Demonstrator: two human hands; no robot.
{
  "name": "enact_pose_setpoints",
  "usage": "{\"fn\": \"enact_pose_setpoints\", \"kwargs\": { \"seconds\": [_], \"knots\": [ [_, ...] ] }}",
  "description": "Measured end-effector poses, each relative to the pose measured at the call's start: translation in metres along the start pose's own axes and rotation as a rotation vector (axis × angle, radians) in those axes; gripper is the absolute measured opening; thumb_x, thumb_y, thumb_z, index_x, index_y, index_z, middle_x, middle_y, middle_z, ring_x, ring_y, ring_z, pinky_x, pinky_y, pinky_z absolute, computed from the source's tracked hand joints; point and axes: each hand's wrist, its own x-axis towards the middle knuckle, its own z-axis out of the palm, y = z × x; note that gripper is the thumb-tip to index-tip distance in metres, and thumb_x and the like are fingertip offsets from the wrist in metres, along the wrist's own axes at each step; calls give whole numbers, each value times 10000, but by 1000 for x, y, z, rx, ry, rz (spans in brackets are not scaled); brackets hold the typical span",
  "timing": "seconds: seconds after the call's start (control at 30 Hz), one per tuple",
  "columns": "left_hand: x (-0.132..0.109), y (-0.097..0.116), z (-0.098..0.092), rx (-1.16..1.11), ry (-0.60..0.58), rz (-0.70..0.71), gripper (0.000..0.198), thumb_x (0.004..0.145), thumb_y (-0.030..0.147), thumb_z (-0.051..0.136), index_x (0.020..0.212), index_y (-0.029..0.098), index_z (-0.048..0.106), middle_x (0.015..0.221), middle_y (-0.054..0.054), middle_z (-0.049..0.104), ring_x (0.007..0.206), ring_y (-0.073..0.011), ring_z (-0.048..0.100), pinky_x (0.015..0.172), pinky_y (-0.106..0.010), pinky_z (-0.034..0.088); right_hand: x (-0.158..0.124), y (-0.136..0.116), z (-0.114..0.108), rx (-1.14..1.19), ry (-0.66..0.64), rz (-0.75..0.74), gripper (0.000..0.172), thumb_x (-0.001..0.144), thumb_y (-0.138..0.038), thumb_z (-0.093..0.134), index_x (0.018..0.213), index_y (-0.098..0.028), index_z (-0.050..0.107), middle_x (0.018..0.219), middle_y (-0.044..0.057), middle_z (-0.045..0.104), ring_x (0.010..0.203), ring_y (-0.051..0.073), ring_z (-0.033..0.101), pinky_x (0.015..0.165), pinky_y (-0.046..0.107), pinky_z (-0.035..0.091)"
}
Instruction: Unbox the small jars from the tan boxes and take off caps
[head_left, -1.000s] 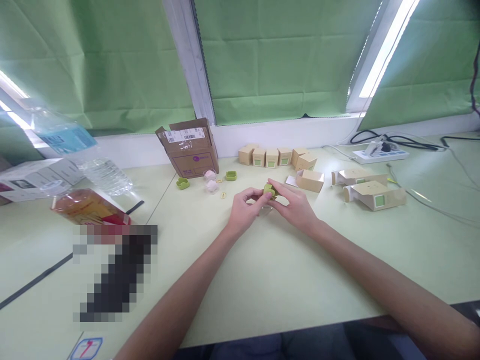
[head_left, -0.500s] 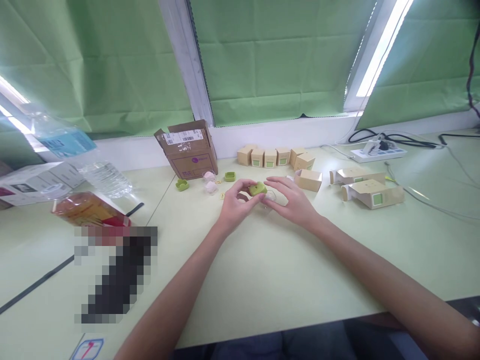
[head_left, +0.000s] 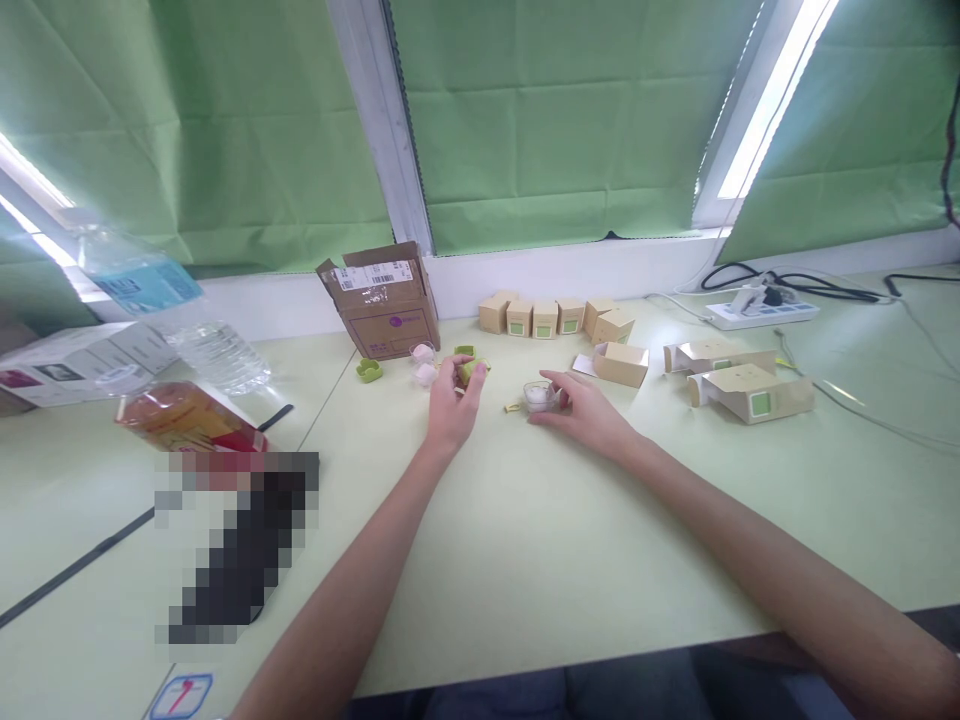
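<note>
At the far left a water bottle (head_left: 187, 330) lies on its side on the worktop (head_left: 525, 540), with an orange packet (head_left: 180, 415) just in front of it. Further in, a cardboard box (head_left: 386, 300) stands by the window sill, and a green piece (head_left: 368, 370) and two small pink-filled jars (head_left: 424, 365) sit near its base. My left hand (head_left: 452, 400) is curled narrowly around a green cap (head_left: 472, 370), held up just above the worktop beside those jars. A clear jar (head_left: 540, 396) stands on the worktop between my hands. My right hand (head_left: 589, 415) pinches it lightly with thumb and forefinger. Behind it runs a row of small kraft boxes (head_left: 551, 315). To the right lie two long cartons (head_left: 742, 390).
</note>
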Motion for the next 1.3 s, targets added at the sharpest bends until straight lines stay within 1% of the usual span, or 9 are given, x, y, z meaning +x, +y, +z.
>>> {"fn": "enact_pose_setpoints", "kwargs": {
  "seconds": [0.17, 0.33, 0.63, 0.77, 0.93, 1.0, 1.1, 1.2, 1.3],
  "knots": [
    [-19, 20, 20, 135, -167, 235, 395, 946, 356, 644, 1309, 241, 541, 1216, -84, 678, 1064, -211, 648, 863, -336, 518, 0, -8, 16, 399, 2, 91, 672, 778, -286, 799, 1399, -210, 553, 1075, 76, 685, 844, 206, 699, 848, 422, 610],
    [-26, 18, 28, 439, -274, 375, 274, 946, 229, 632, 1215, 259, 590, 1258, -64, 669, 1209, -249, 604, 1027, -429, 436, 2, -1, 13, 531, 35, 91, 567, 816, -212, 701, 1362, -213, 549, 1061, 73, 706, 935, 204, 724, 924, 425, 602],
    [0, -9, 2, 559, -223, 300, 301, 916, 145, 563, 1209, 212, 555, 1250, -130, 592, 1169, -294, 592, 1001, -464, 494, 4, 6, 6, 244, 67, -76, 293, 910, -266, 568, 1178, -205, 670, 1043, 86, 719, 924, 222, 702, 872, 423, 603],
    [7, -18, -10, 634, -142, 256, 309, 899, 179, 586, 1205, 213, 568, 1271, -144, 605, 1178, -327, 587, 1009, -502, 482, 7, 14, -13, -74, 248, -205, 257, 956, -271, 489, 1100, -235, 699, 1108, 101, 696, 1028, 276, 661, 939, 480, 549],
    [2, -6, -9, 717, -15, 314, 433, 908, 351, 630, 1300, 194, 535, 1399, -200, 547, 1314, -387, 500, 1095, -581, 369, 11, 43, -43, -534, 437, -42, 328, 946, -365, 531, 1193, -195, 665, 1355, 182, 574, 1288, 400, 495, 1094, 623, 349],
    [-5, 4, -1, 718, -76, 442, 432, 933, 372, 602, 1320, 194, 530, 1446, -200, 522, 1383, -368, 452, 1162, -586, 287, 12, 57, -52, -629, 397, 31, 424, 928, -438, 562, 1264, -187, 621, 1389, 207, 542, 1331, 428, 444, 1110, 673, 276],
    [-15, 14, 14, 719, -319, 608, 313, 962, 334, 566, 1251, 215, 583, 1448, -176, 547, 1389, -314, 478, 1231, -601, 157, 12, 76, -62, -655, 274, 110, 497, 923, -509, 568, 1316, -205, 582, 1243, 192, 622, 1215, 413, 529, 1077, 683, 293],
    [-19, 12, 22, 763, -419, 593, 242, 956, 207, 542, 1183, 218, 626, 1456, -172, 553, 1383, -318, 497, 1222, -685, 74, 12, 83, -67, -617, 207, 101, 509, 932, -507, 571, 1339, -201, 580, 1140, 172, 653, 1083, 372, 601, 1060, 635, 352],
    [-13, 3, 19, 800, -372, 504, 277, 931, 78, 481, 1092, 215, 661, 1430, -162, 579, 1375, -323, 511, 1207, -728, 59, 12, 72, -67, -539, 240, 5, 496, 948, -506, 560, 1348, -215, 593, 1120, 160, 658, 1073, 368, 613, 1068, 629, 365]
  ]
}}
